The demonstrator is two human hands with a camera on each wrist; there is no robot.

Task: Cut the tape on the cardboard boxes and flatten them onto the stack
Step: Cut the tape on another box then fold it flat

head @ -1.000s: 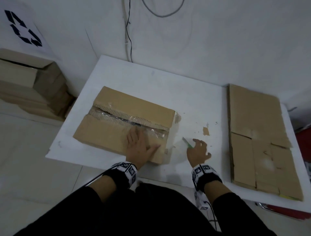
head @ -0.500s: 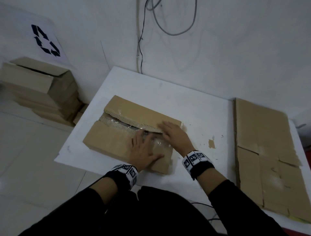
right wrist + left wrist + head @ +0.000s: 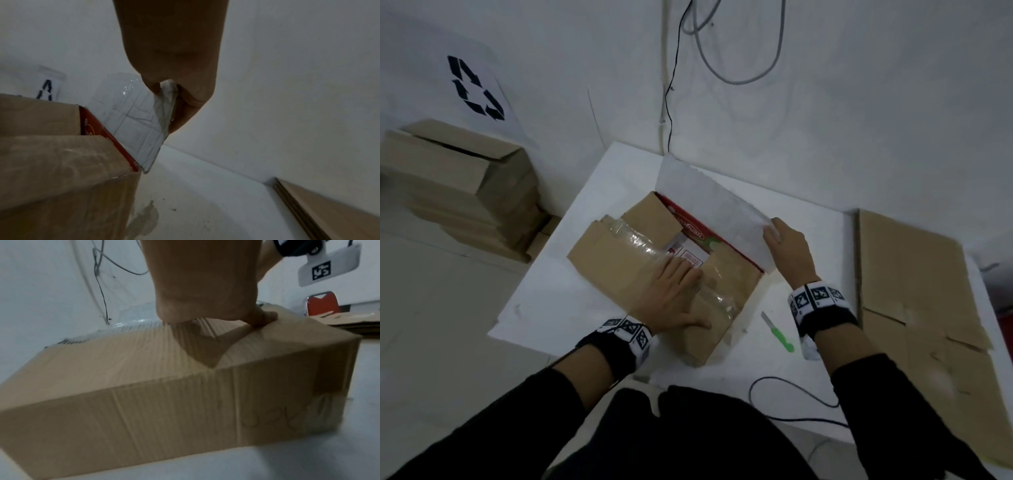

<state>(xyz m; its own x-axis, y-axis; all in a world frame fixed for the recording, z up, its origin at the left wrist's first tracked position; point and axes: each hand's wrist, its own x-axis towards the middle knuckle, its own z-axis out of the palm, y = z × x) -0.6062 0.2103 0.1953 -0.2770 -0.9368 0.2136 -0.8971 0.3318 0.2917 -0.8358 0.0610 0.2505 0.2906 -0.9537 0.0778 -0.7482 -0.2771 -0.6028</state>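
On the white table point(image 3: 599, 192) sits the brown cardboard box point(image 3: 616, 267), its far flap point(image 3: 709, 209) now lifted, white inside, baring red print. The left hand point(image 3: 671, 301) presses flat on the box; the right hand point(image 3: 789, 250), half a second ago flat on the box, pinches the flap's corner in its grip. A green knife point(image 3: 779, 334) lies right of the box.

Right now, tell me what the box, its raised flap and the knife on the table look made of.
Box: brown corrugated cardboard, matte; ribbing shows through.
Raised flap: apparently the same board, white-faced, under glossy clear tape.
Knife: green handle, probably plastic; pale blade, likely metal, too small to confirm.
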